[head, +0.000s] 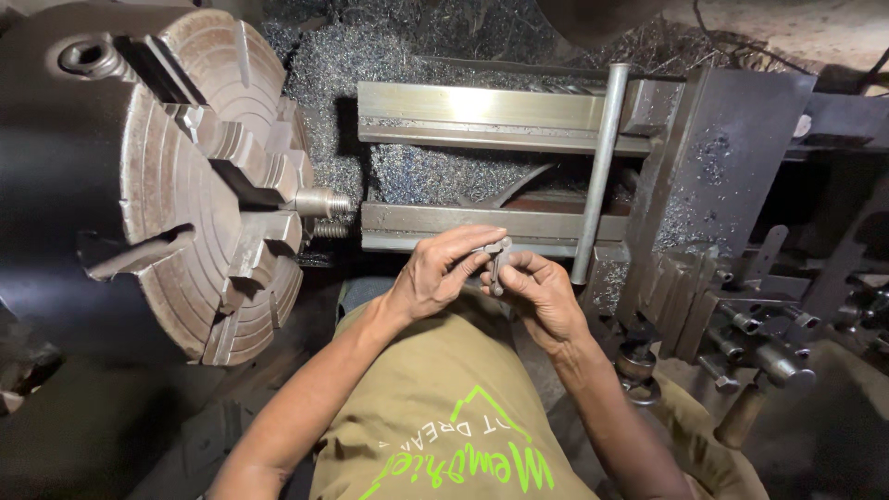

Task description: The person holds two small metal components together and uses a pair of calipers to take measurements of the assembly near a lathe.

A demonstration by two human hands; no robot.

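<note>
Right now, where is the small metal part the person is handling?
Head view, centre: the small metal part sits between the left hand and right hand, just below the lathe bed rail.

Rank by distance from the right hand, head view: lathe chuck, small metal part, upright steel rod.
From the right hand:
1. Small metal part, pinched between both hands.
2. Upright steel rod, just beyond, slightly right.
3. Lathe chuck, far left, past the left hand.
</note>
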